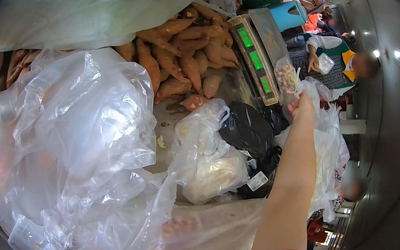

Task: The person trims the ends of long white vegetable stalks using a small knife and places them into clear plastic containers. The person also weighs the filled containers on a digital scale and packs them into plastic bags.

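Note:
My right hand (299,102) reaches out on an outstretched arm, fingers curled at gathered plastic and partly hidden. Right at the fingers is a clear plastic bag (288,76) of small pinkish-brown pieces with pale stalks. Pale translucent plastic (312,90) lies just behind the hand. A digital scale (255,59) with several lit green displays stands beside the bag, its metal pan (268,28) on the far side. My left hand is out of view.
Sweet potatoes (184,52) are heaped before the scale. Near them lie black plastic bags (248,128) and a knotted clear bag (215,174). Large clear plastic bags (84,138) cover the near side. White bags (326,157) hang beyond my forearm. Across the stall, a person (323,62) holds a white tray (325,64).

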Demonstrator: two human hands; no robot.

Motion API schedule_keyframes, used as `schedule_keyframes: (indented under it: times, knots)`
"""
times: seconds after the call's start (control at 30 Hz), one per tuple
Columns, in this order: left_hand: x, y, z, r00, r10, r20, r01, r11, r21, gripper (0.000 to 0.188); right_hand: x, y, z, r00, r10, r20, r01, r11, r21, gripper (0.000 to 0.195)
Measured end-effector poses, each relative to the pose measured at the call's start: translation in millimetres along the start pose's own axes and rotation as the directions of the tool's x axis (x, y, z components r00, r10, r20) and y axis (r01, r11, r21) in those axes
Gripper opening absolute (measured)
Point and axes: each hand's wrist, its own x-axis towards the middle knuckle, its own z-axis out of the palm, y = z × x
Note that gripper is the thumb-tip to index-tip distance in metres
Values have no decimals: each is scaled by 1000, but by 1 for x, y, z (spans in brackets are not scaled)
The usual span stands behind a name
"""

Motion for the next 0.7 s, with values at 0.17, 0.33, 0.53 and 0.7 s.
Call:
schedule_keyframes:
  times: [0.17,0.33,0.53,0.7]
  knots:
    - [-39,-12,40,998,-18,-52,17,999,-37,40,-21,13,10,958,134,254,-194,954,228,37]
    - [-37,-14,37,997,-1,-78,-6,996,-89,38,-23,13,20,933,102,345,-248,878,411,29]
    - [-5,-8,7,987,107,-118,-111,993,-25,29,-10,18,26,936,64,345,-260,786,561,23]
    - [-7,-1,5,997,-5,-75,-1,996,-86,27,-19,23,25,970,-58,236,-98,796,597,21]
